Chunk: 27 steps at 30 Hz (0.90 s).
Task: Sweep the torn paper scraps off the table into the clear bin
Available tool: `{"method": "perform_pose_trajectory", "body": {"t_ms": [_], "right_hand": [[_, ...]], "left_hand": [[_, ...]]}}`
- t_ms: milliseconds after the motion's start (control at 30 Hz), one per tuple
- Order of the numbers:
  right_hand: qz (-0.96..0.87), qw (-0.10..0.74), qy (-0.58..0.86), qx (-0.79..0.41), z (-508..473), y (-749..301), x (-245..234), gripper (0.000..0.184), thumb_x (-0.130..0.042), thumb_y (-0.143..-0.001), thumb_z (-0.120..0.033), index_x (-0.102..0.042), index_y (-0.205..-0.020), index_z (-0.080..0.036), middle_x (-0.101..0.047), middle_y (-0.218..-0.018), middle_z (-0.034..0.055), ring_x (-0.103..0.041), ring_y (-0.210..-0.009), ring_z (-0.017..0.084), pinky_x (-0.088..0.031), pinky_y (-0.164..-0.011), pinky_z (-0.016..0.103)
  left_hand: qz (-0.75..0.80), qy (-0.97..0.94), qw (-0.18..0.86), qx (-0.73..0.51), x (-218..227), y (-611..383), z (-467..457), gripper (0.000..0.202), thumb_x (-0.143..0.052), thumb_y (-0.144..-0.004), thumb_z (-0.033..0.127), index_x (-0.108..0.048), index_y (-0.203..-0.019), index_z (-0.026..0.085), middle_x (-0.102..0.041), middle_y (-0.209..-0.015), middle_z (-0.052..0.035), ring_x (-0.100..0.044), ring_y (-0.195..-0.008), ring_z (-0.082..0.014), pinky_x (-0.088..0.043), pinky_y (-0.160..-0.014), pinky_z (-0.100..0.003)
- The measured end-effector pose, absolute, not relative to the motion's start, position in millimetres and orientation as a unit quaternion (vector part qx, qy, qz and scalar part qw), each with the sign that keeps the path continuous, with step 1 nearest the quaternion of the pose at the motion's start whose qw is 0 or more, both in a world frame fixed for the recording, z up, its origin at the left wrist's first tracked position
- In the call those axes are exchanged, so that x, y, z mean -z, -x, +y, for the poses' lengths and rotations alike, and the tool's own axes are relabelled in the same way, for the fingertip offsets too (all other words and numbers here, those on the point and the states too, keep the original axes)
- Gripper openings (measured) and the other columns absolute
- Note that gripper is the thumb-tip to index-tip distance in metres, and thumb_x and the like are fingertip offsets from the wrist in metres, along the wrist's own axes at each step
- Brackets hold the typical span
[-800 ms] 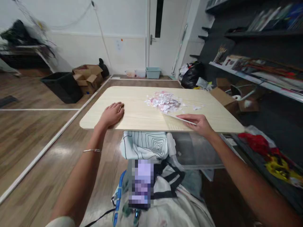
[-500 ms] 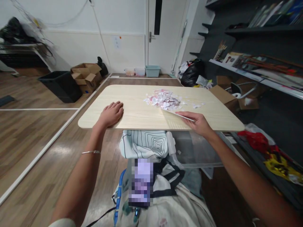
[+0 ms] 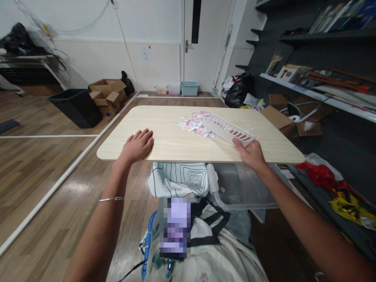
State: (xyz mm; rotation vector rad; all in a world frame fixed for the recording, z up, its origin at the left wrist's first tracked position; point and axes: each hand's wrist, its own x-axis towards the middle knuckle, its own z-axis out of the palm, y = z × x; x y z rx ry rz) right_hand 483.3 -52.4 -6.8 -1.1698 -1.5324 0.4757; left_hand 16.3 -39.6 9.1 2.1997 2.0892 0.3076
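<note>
The right hand [image 3: 249,152] grips the near end of a white slotted rack [image 3: 228,128], thumb on top, and holds it tilted just beyond the fingers. The rack's far end touches a heap of paper scraps [image 3: 196,123], which lies ahead and to the left of that hand. A few loose scraps lie just past the rack. The left hand [image 3: 136,145] rests flat and open, palm down, on the table [image 3: 170,141] near its front edge, well apart from the scraps to its right.
</note>
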Motion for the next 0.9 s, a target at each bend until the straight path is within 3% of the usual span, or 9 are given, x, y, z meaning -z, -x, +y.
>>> {"method": "perform_pose_trajectory", "body": {"t_ms": [133,233,333,467,567,667,800,900], "right_hand": [[-0.6,0.599,0.491,-0.201,-47.1,-487.7,11.3,0.077,-0.095,-0.085,-0.094,-0.094,-0.119,-0.025,-0.095,-0.138,0.0161,-0.087,-0.141,0.044,-0.062,-0.135,0.062],[-0.558,0.629,0.48,-0.249,-40.7,-489.6,15.9,0.087,-0.098,-0.075,-0.099,-0.091,-0.12,-0.025,-0.095,-0.137,0.0155,-0.088,-0.138,0.043,-0.064,-0.132,0.063],[-0.53,0.644,0.462,-0.301,-37.0,-489.7,17.8,0.088,-0.104,-0.069,-0.097,-0.089,-0.121,-0.027,-0.096,-0.133,0.0122,-0.09,-0.135,0.041,-0.067,-0.129,0.061],[-0.513,0.648,0.458,-0.327,-37.7,-488.5,15.9,0.086,-0.107,-0.065,-0.094,-0.088,-0.118,-0.029,-0.097,-0.128,0.0102,-0.091,-0.132,0.039,-0.068,-0.127,0.06],[-0.508,0.649,0.458,-0.331,-39.2,-487.6,14.4,0.084,-0.109,-0.064,-0.092,-0.088,-0.116,-0.029,-0.097,-0.128,0.0091,-0.091,-0.132,0.039,-0.067,-0.129,0.059],[-0.508,0.647,0.461,-0.334,-39.7,-487.5,13.9,0.084,-0.108,-0.064,-0.093,-0.088,-0.116,-0.03,-0.097,-0.128,0.0089,-0.091,-0.132,0.039,-0.068,-0.128,0.059],[-0.522,0.631,0.468,-0.332,-39.5,-488.8,13.9,0.088,-0.106,-0.065,-0.096,-0.089,-0.119,-0.029,-0.096,-0.13,0.0104,-0.09,-0.135,0.041,-0.067,-0.129,0.061],[-0.536,0.622,0.473,-0.319,-39.2,-489.9,14.2,0.09,-0.103,-0.067,-0.098,-0.088,-0.123,-0.029,-0.096,-0.131,0.0114,-0.088,-0.138,0.042,-0.066,-0.13,0.062]], "left_hand": [[0.663,-0.704,0.056,-0.249,7.2,-20.9,-83.9,0.055,-0.047,-0.122,0.047,-0.079,-0.16,0.023,-0.069,-0.185,-0.0158,-0.055,-0.178,-0.0401,-0.04,-0.147,-0.064],[0.597,-0.644,0.099,-0.467,36.7,-30.1,-141.5,0.04,-0.06,-0.118,0.052,-0.084,-0.13,0.023,-0.087,-0.147,-0.0157,-0.076,-0.147,-0.0342,-0.057,-0.129,-0.051],[0.606,-0.488,0.151,-0.61,77.0,-48.0,-207.1,0.033,-0.075,-0.112,0.057,-0.08,-0.108,0.025,-0.081,-0.103,-0.0053,-0.076,-0.1,-0.0255,-0.061,-0.095,-0.036],[0.621,-0.369,0.368,-0.585,124.2,-75.8,-276.1,0.058,-0.094,-0.094,0.079,-0.075,-0.088,0.024,-0.068,-0.082,0.0002,-0.063,-0.079,-0.0203,-0.053,-0.074,-0.03],[0.596,-0.331,0.543,-0.49,149.7,-84.7,-303.7,0.071,-0.097,-0.083,0.09,-0.082,-0.089,0.021,-0.068,-0.078,-0.0003,-0.062,-0.075,-0.0196,-0.05,-0.07,-0.03],[0.51,-0.344,0.673,-0.409,176.3,-77.7,-315.6,0.069,-0.102,-0.082,0.084,-0.09,-0.106,0.021,-0.084,-0.102,-0.0087,-0.077,-0.099,-0.0285,-0.062,-0.091,-0.036],[0.448,-0.383,0.71,-0.386,212.9,-53.3,-319.1,0.071,-0.113,-0.069,0.076,-0.09,-0.112,0.023,-0.084,-0.102,-0.0079,-0.074,-0.091,-0.0255,-0.059,-0.085,-0.034],[0.408,-0.422,0.734,-0.341,225.3,-36.9,-320.4,0.072,-0.116,-0.073,0.061,-0.091,-0.132,0.026,-0.086,-0.112,-0.0085,-0.074,-0.094,-0.0262,-0.06,-0.092,-0.037]]}}
